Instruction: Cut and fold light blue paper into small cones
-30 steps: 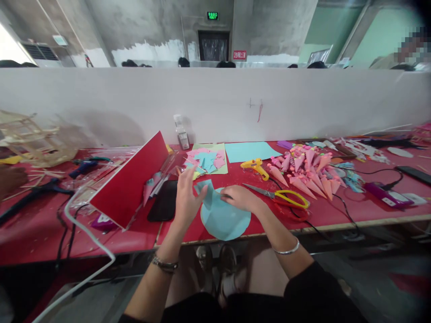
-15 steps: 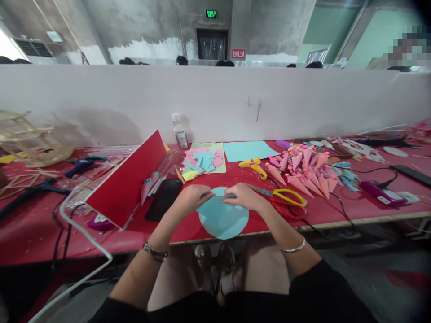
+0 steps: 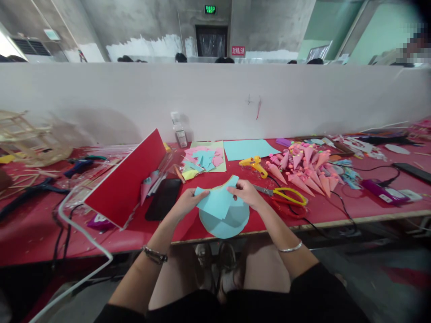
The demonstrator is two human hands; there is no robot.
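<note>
I have both hands up over the near edge of the red table (image 3: 40, 242). My left hand (image 3: 183, 204) pinches the left corner of a light blue paper piece (image 3: 217, 202), and my right hand (image 3: 245, 194) pinches its upper right corner, so the sheet hangs lifted and tilted between them. Directly under it, touching the table, lies a light blue paper circle (image 3: 224, 222); the held piece overlaps the circle's top half, and I cannot tell from here whether the two are joined. At about 2 o'clock from my right hand, just beside it, lie yellow-handled scissors (image 3: 284, 194), blades pointing toward my fingers. Further out at 1 o'clock sits a yellow glue gun (image 3: 254, 165), and beyond it a heap of pink paper cones (image 3: 306, 172). At 12 o'clock rests a pile of pink and blue paper scraps (image 3: 204, 159). At 9 o'clock from my left hand lies a black phone (image 3: 163, 198), next to a tilted red board (image 3: 126, 181).
</note>
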